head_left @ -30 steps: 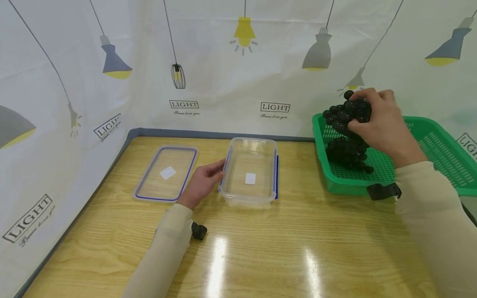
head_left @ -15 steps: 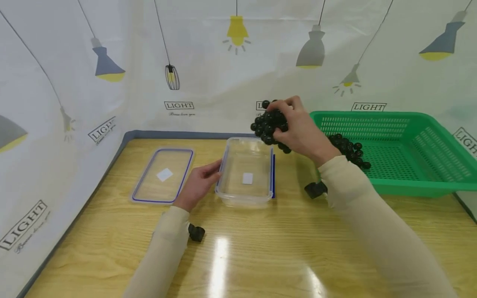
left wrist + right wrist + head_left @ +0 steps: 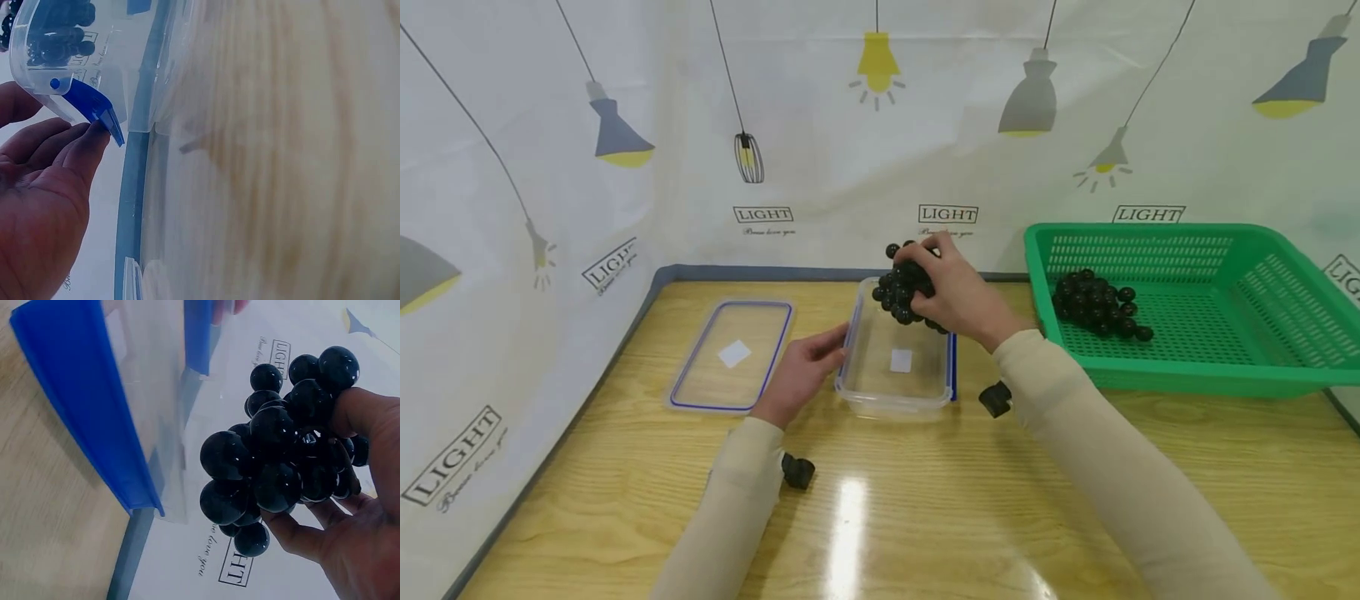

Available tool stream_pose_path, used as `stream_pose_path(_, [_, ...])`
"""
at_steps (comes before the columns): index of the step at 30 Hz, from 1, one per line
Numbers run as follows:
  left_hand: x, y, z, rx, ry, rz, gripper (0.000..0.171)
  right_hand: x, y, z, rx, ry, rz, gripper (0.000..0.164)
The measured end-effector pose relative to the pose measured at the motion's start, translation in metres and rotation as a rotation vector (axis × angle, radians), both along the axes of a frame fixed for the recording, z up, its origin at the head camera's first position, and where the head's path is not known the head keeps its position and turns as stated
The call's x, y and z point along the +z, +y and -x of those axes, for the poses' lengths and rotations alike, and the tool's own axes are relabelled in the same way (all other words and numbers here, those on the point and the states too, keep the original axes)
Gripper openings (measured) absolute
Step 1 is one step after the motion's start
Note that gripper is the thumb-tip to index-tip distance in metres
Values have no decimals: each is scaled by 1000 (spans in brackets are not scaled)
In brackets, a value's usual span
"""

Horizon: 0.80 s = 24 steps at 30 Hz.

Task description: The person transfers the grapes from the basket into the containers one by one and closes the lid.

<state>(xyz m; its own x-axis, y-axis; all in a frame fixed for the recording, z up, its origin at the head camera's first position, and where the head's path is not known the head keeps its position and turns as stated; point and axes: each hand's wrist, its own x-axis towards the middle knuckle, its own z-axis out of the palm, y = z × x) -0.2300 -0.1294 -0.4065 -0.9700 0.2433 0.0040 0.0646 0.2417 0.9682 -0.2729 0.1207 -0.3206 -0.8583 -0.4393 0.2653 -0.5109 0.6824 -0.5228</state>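
We find the raised grapes (image 3: 275,487) smooth and highly glossy, with bright highlights on the round berries; the grapes lying in the basket (image 3: 1187,377) look shiny too. The box (image 3: 891,402) appears to be clear, smooth plastic, its clip (image 3: 81,406) opaque blue plastic with a slight sheen. We record the lid (image 3: 751,323) as clear plastic, bearing a matt, paper-like label (image 3: 734,353). The basket is perforated green plastic, lightly shiny. We note glossy wood grain on the table (image 3: 925,500), a matt cloth sleeve (image 3: 1097,433), and a faintly creased printed backdrop (image 3: 820,167).
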Motion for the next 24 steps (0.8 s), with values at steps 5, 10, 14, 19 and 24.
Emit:
stream_pose_path(5, [0,0,-1,-17,-10,-22,47,-7,-2,2,15,7,-3,48])
stream_pose_path(10, [-2,0,0,-14,-17,-17,47,-11,-3,3,52,2,-13,48])
stream_pose_path(14, [-1,0,0,-10,-18,-12,46,-11,-4,5,101,-7,-54,48])
stream_pose_path(19, [0,0,1,-8,-3,-5,45,-11,-7,8,144,-21,-102,49])
stream_pose_path(24, [1,0,0,-11,2,7,46,-16,-12,11,178,-37,-148,51])
